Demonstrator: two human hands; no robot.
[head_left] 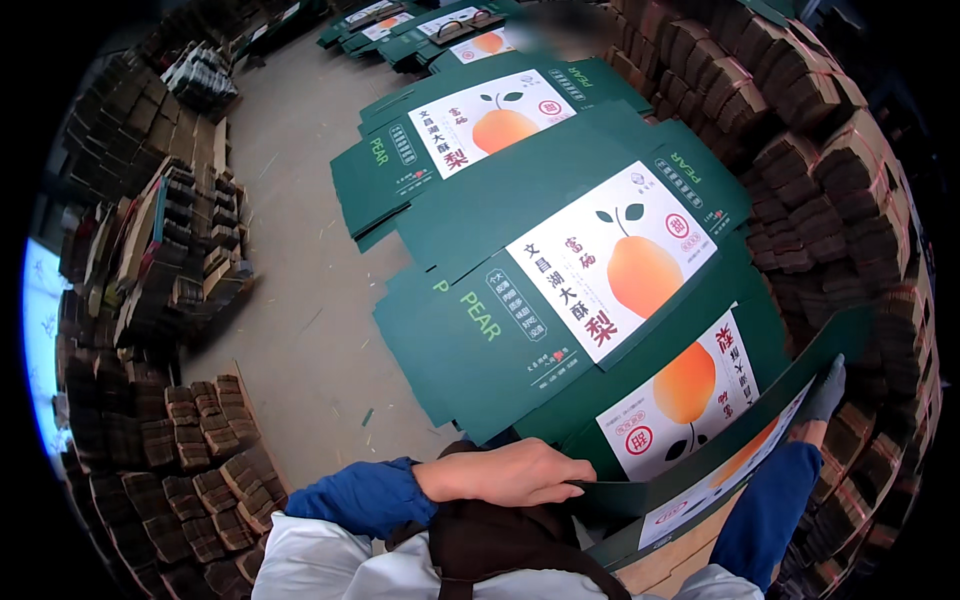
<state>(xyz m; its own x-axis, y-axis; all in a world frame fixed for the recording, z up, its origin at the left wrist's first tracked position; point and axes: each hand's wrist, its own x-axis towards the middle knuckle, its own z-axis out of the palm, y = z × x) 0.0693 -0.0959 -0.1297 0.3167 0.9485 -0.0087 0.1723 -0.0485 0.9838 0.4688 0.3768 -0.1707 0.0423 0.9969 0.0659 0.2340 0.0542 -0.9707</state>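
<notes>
My left hand [515,472] is bare and lies flat with its fingers gripping the near edge of a dark green flat carton sheet [700,470] printed with a white panel and an orange pear. My right hand [826,392] wears a grey glove and grips the far right edge of the same sheet, which is tilted up in front of me. Under it lies a stack of like green carton sheets [560,290], fanned out across the floor.
More green printed sheets [470,125] lie farther back. Bundles of brown folded cardboard [800,130] are piled high on the right, and similar brown bundles [180,440] stand on the left. Bare concrete floor [300,290] runs between them.
</notes>
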